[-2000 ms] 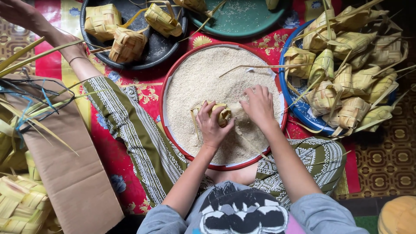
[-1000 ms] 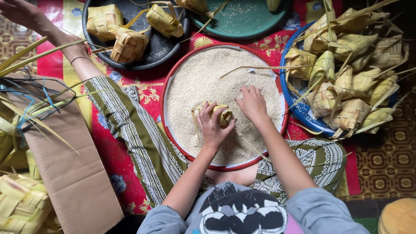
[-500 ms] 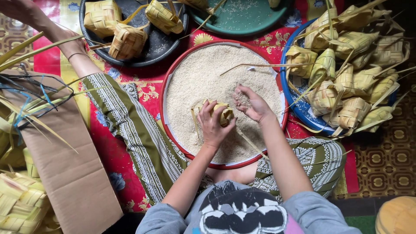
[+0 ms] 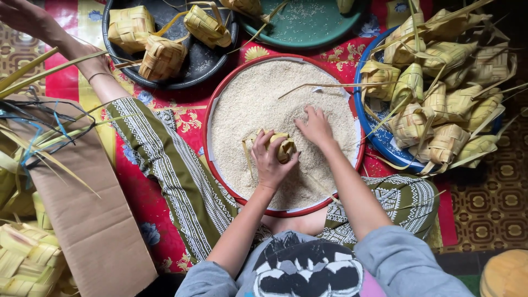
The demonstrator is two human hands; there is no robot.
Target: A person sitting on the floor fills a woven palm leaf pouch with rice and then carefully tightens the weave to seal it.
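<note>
A woven palm-leaf pouch [image 4: 281, 146] sits over the middle of a red-rimmed tray of rice [image 4: 220, 104], hemmed by a black tray [image 4: 212, 66] and a blue basin [image 4: 367, 129], with open grain toward the far rim. The left hand [image 4: 269, 162] reaches in from below, fingers curled around the pouch. The right hand [image 4: 316, 126] lies beside it, fingers spread loosely, tips in the rice.

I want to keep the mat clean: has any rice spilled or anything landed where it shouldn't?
Mostly tidy. A few loose rice grains are scattered in the green tray, and a stray palm strip lies across the rice in the red basin.
</note>
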